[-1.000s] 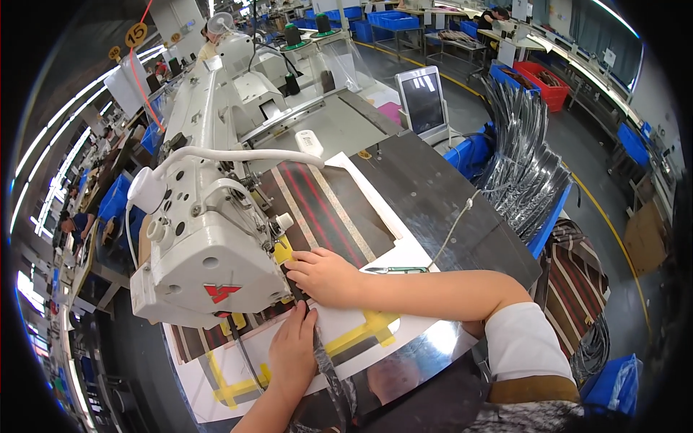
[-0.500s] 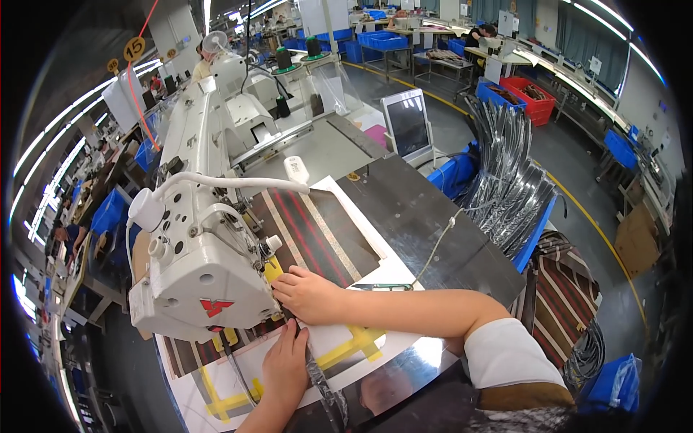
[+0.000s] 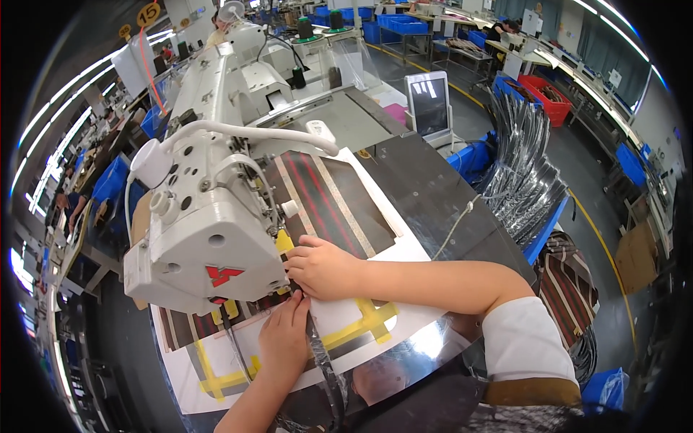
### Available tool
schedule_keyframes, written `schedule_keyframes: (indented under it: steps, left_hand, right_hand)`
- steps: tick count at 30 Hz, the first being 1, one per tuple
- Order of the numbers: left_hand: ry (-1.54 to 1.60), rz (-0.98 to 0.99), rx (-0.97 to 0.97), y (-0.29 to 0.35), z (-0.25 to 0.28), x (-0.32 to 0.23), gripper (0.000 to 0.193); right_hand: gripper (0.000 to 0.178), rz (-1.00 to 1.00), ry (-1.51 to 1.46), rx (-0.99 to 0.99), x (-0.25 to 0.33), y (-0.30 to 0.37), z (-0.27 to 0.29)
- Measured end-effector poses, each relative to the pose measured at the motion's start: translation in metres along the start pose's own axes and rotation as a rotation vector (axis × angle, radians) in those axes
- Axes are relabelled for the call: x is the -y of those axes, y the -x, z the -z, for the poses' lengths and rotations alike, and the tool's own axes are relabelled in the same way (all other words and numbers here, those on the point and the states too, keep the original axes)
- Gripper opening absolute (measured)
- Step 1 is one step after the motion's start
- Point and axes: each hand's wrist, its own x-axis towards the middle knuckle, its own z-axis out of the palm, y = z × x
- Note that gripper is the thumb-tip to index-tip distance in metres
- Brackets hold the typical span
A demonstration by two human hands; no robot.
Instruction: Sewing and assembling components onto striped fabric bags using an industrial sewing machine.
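Resting beside the smooth white metal head of a sewing machine (image 3: 206, 252), the right hand (image 3: 325, 271) lies palm down with its fingers bent; whether it pinches anything cannot be told. Just nearer, the left hand (image 3: 284, 338) reaches long, nearly straight fingers to a narrow dark strip (image 3: 320, 353), and its grip is unclear too. That strip runs toward the near side, creased and shiny like plastic film. The striped fabric (image 3: 325, 206), a flat panel with brown, red, black and speckled cream bands, lies on a stiff white sheet (image 3: 413, 268), showing both far right and near left of the machine head. Straight lengths of yellow tape (image 3: 377, 317) cross at the sheet's near corners. The surface (image 3: 419, 184) is dull and dark at far right. Beyond it, a sheaf of glossy strips (image 3: 520, 173) bows from a blue bin (image 3: 547, 234).
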Motion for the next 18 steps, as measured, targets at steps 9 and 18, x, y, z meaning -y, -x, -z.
schedule_keyframes:
  steps: [9, 18]
  left_hand:
    - [-0.032, 0.066, 0.049, -0.002, 0.004, -0.006, 0.040]
    - [-0.044, 0.064, 0.037, -0.006, -0.001, -0.006, 0.036]
  right_hand:
    - [0.021, 0.001, -0.097, -0.171, 0.005, 0.014, -0.009]
    - [0.021, -0.062, 0.128, -0.099, -0.007, -0.001, -0.014]
